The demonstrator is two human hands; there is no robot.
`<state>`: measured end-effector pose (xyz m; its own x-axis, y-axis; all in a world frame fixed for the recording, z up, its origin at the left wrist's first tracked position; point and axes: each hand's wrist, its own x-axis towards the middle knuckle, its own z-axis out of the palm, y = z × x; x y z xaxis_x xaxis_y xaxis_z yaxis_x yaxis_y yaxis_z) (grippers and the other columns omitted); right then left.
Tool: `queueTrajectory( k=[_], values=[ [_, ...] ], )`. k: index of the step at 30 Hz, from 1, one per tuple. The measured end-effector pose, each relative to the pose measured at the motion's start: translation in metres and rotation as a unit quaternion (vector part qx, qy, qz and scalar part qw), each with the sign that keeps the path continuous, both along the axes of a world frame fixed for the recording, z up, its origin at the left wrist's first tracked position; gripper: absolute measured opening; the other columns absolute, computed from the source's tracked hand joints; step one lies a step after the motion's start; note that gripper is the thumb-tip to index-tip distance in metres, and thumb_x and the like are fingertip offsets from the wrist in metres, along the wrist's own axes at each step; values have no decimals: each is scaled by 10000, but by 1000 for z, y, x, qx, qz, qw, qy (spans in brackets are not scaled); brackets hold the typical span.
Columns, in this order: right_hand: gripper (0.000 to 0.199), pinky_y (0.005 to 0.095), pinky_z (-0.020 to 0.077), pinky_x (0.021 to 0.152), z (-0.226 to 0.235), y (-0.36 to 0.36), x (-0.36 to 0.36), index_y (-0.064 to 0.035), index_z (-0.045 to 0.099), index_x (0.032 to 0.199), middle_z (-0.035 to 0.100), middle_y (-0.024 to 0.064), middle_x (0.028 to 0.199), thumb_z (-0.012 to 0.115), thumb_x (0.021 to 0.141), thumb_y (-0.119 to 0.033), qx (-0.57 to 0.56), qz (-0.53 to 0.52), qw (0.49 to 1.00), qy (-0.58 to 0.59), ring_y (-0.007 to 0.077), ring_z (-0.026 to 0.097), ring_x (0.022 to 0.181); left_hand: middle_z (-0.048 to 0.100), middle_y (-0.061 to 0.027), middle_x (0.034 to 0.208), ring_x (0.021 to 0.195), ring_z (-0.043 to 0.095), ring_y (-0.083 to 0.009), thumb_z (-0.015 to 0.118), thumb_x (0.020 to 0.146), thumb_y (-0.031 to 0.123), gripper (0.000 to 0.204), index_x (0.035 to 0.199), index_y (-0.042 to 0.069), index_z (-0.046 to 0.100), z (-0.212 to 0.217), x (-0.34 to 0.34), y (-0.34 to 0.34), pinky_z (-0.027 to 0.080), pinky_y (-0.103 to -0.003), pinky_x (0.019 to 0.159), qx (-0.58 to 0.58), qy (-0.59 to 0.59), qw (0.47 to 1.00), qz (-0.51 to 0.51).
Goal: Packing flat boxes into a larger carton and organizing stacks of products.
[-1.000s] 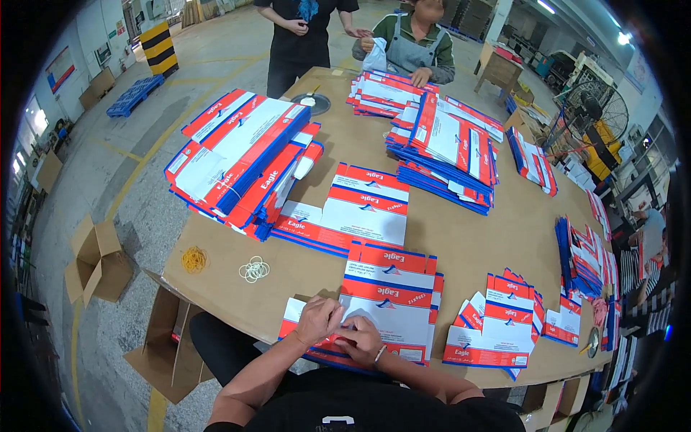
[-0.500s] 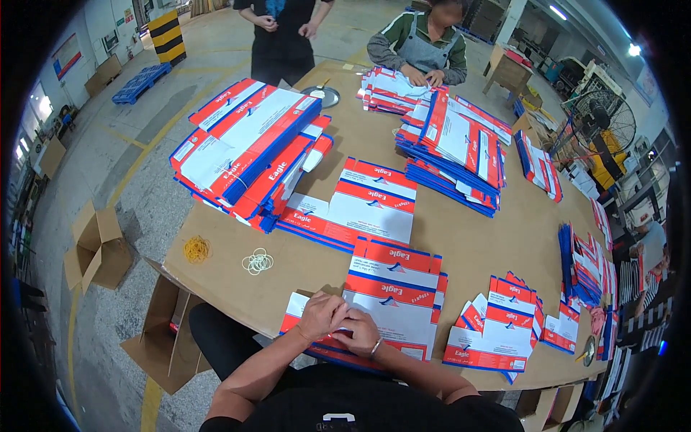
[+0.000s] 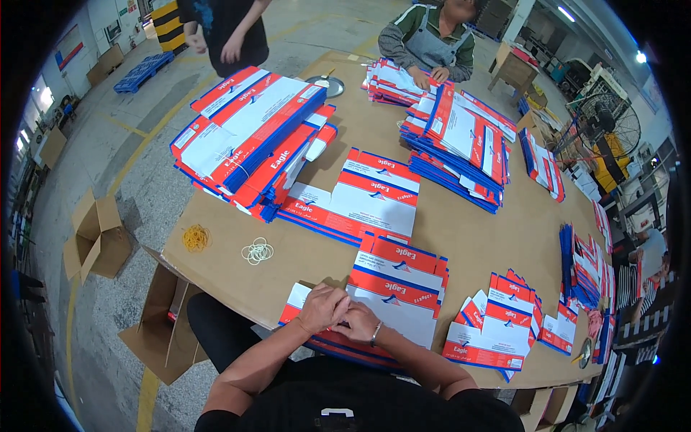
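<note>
A stack of flat, unfolded cartons (image 3: 394,277), red, white and blue, lies before me at the table's near edge. Over its left part my left hand (image 3: 324,308) and my right hand (image 3: 358,322) meet, fingers curled together and closed. Whatever is between the fingertips is hidden by the hands. A bracelet circles my right wrist. Left of the hands lie a loose heap of pale rubber bands (image 3: 258,251) and a heap of yellow rubber bands (image 3: 196,237).
Tall carton stacks stand at the back left (image 3: 245,137) and back right (image 3: 461,137). A smaller carton pile (image 3: 497,324) lies to my right. Open cardboard boxes (image 3: 97,237) sit on the floor at left. One co-worker (image 3: 432,50) handles cartons across the table; another person (image 3: 227,36) stands at far left.
The person at the far left has moved leftward. The co-worker's hands have shifted slightly on the far cartons. My hands stay together at the same part of the stack, with only a small finger shift.
</note>
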<state>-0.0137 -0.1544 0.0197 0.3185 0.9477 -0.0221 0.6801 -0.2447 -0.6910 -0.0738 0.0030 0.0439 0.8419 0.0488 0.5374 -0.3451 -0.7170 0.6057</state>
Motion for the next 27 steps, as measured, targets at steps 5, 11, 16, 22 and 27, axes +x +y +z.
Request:
queueTrajectory(
  k=[5, 11, 16, 22, 27],
  values=[
    [257, 457, 462, 826, -7, -5, -5, -79, 659, 950, 627, 161, 961, 714, 744, -223, 63, -3, 997, 49, 357, 584, 954, 551, -136, 664, 634, 572, -336, 626, 842, 109, 122, 773, 44, 551, -15, 0, 0, 451, -421, 613, -8, 12, 1000, 19],
    [263, 423, 446, 831, 22, -17, -5, -25, 664, 978, 588, 144, 965, 592, 725, -31, 140, -95, 985, 36, 333, 543, 905, 540, -174, 660, 620, 539, -370, 582, 889, 132, 154, 777, 31, 553, 0, 11, 7, 429, -452, 571, -111, 29, 992, 52],
    [291, 381, 458, 812, 21, -18, -5, -56, 694, 1005, 573, 128, 1016, 588, 740, 0, 143, -90, 986, -4, 304, 538, 894, 513, -138, 636, 585, 531, -303, 550, 923, 104, 178, 772, 12, 532, -8, 15, 8, 426, -396, 555, -202, 81, 975, 44],
    [312, 369, 459, 776, 18, -19, -15, -101, 703, 1016, 568, 128, 1026, 626, 730, -3, 155, -51, 977, -140, 274, 530, 870, 507, -120, 643, 579, 519, -269, 531, 938, 102, 188, 776, 6, 527, -5, 6, 5, 419, -376, 553, -202, 100, 974, 28],
    [286, 357, 464, 735, 21, -16, -4, -62, 696, 969, 578, 116, 1021, 652, 704, 35, 178, 1, 978, -107, 259, 535, 845, 509, -124, 662, 596, 517, -272, 519, 942, 105, 183, 790, 3, 536, -4, 6, 5, 419, -375, 560, -193, 89, 977, 28]
  ],
)
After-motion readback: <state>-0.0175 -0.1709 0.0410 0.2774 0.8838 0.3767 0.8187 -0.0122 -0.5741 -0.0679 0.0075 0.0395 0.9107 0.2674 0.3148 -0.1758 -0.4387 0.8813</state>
